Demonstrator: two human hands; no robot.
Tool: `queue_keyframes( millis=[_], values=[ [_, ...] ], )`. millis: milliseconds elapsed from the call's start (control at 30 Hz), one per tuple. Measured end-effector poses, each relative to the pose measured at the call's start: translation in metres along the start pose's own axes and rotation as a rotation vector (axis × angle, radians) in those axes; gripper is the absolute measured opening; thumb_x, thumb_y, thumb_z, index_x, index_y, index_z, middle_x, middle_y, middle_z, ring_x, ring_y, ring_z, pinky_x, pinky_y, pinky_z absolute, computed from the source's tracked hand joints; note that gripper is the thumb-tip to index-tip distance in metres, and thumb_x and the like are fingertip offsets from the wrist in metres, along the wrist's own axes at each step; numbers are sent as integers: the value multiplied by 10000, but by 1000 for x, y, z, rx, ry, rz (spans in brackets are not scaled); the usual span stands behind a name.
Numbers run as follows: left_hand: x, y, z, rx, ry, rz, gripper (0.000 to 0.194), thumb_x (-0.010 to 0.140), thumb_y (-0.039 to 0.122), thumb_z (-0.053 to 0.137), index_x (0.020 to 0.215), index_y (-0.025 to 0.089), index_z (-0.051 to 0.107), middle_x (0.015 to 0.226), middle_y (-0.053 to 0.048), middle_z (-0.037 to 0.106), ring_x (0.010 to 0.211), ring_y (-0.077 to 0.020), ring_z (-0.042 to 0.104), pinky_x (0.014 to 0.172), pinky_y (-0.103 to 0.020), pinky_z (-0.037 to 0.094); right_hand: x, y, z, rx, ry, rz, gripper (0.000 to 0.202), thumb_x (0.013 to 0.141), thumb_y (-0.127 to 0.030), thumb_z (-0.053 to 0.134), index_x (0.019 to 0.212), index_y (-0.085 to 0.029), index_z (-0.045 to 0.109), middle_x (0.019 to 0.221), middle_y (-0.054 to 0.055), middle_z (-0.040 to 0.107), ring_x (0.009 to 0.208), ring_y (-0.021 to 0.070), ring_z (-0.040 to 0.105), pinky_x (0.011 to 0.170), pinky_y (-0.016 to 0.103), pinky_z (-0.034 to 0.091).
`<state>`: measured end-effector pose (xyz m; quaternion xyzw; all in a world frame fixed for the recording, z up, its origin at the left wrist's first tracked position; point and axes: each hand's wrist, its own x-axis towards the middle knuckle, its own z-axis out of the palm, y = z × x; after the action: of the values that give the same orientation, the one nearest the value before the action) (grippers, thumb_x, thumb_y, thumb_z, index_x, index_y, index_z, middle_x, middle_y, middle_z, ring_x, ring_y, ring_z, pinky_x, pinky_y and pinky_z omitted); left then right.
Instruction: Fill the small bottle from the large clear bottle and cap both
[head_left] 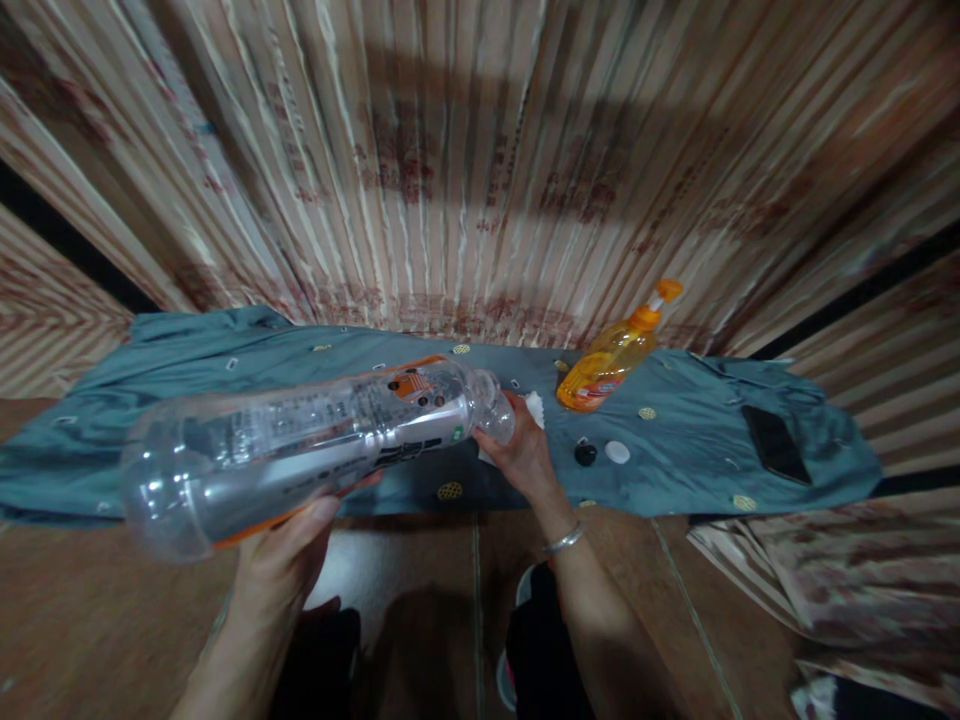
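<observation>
A large clear plastic bottle with a silver, black and orange label lies tilted across the view, its base at the left and its narrow end to the right. Around its lower side wraps my left hand, the thumb on the near face. My right hand is closed on the clear narrow end of the bottle; whether a separate clear piece sits there, I cannot tell. Just behind the right fingers shows a crumpled white tissue-like piece. A black cap and a white round cap lie to the right.
An orange pump bottle with yellow-orange liquid stands on the blue-green cloth covering a narrow table. A black phone lies at the right. Pleated patterned curtains hang behind. Brown tiled floor shows below.
</observation>
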<state>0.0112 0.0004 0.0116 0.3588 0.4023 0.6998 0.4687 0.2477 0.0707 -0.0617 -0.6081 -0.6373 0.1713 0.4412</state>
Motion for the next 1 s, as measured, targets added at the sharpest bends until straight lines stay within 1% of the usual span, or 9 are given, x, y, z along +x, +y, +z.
queue_keyframes(
  millis=[133, 200, 333, 533, 633, 800, 933, 1000],
  values=[
    [0, 0, -1, -10, -13, 0, 397, 557, 300, 850, 944, 243, 779, 960, -61, 780, 792, -254, 722, 687, -356, 625, 0, 0, 0, -1, -17, 27, 627, 687, -367, 738, 1250, -196, 522, 1222, 119, 664, 1124, 282, 642, 969, 465, 526],
    [0, -2, -3, -11, -15, 11, 418, 564, 306, 847, 973, 251, 775, 950, -57, 782, 790, -255, 725, 687, -356, 627, 0, 1, 0, 5, -19, 19, 623, 690, -366, 739, 1249, -198, 520, 1222, 115, 665, 1125, 281, 643, 971, 467, 524],
    [2, -4, -8, -4, -52, 5, 338, 567, 299, 844, 896, 250, 784, 862, -40, 783, 774, -255, 731, 722, -369, 629, 0, 1, 0, -4, -7, 5, 620, 689, -367, 739, 1247, -203, 523, 1206, 112, 668, 1117, 285, 647, 964, 472, 528],
    [2, -3, -7, -30, -82, -3, 259, 595, 286, 836, 845, 236, 787, 874, -49, 784, 821, -261, 734, 711, -351, 634, 0, 0, 1, 5, -9, 26, 628, 691, -355, 742, 1256, -197, 517, 1217, 119, 666, 1117, 282, 646, 961, 467, 531],
    [2, -2, -6, -47, -74, -17, 283, 590, 276, 844, 865, 240, 788, 884, -51, 785, 795, -256, 733, 701, -359, 636, -1, 1, 0, 11, -2, 9, 617, 700, -361, 742, 1253, -200, 520, 1210, 111, 670, 1110, 273, 649, 957, 452, 533],
    [1, -1, -9, -35, -81, -68, 321, 578, 282, 861, 889, 252, 785, 948, -46, 781, 899, -268, 724, 738, -356, 631, 0, 2, 0, -5, -11, -9, 614, 710, -359, 739, 1258, -193, 516, 1211, 119, 667, 1112, 277, 648, 955, 457, 534],
    [1, -1, -9, -26, -65, -41, 359, 556, 298, 872, 904, 274, 787, 934, -28, 783, 843, -252, 729, 711, -354, 638, 0, 3, 0, 2, -11, -26, 611, 705, -349, 742, 1255, -205, 518, 1201, 118, 668, 1115, 286, 645, 957, 473, 532],
    [1, -1, -9, -17, -75, -35, 330, 558, 298, 870, 878, 277, 789, 924, -23, 784, 826, -249, 731, 711, -357, 638, 0, 2, 0, 17, -12, -24, 609, 703, -353, 744, 1251, -213, 521, 1199, 112, 669, 1116, 286, 644, 957, 469, 532]
  ],
)
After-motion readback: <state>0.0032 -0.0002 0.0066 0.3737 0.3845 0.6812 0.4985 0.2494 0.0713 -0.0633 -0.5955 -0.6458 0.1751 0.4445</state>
